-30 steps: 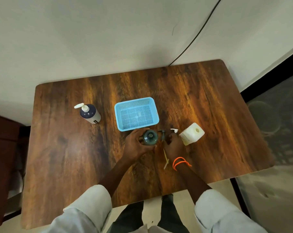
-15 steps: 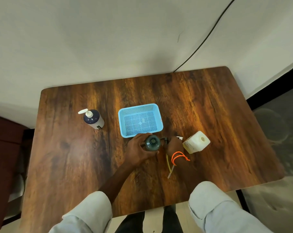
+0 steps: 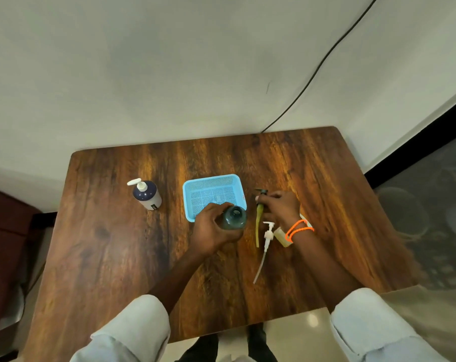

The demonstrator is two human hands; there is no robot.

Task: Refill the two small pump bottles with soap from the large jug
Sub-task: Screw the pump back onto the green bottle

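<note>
My left hand grips a dark green pump bottle that stands upright with its neck uncovered. My right hand pinches that bottle's dark pump head, and the yellow-green dip tube hangs from it to the right of the bottle. A white pump with a long tube lies on the table below my right hand. The pale soap jug is mostly hidden behind my right wrist. A second bottle, dark blue with a white pump, stands at the left.
A light blue perforated basket sits on the wooden table just beyond the green bottle. A black cable runs down the wall to the table's far edge. A dark chair stands at the left.
My right hand has lifted the dark pump out of the green bottle and moved it right and away. The white pump and tube now lie in plain view, and the jug is covered by my wrist.
</note>
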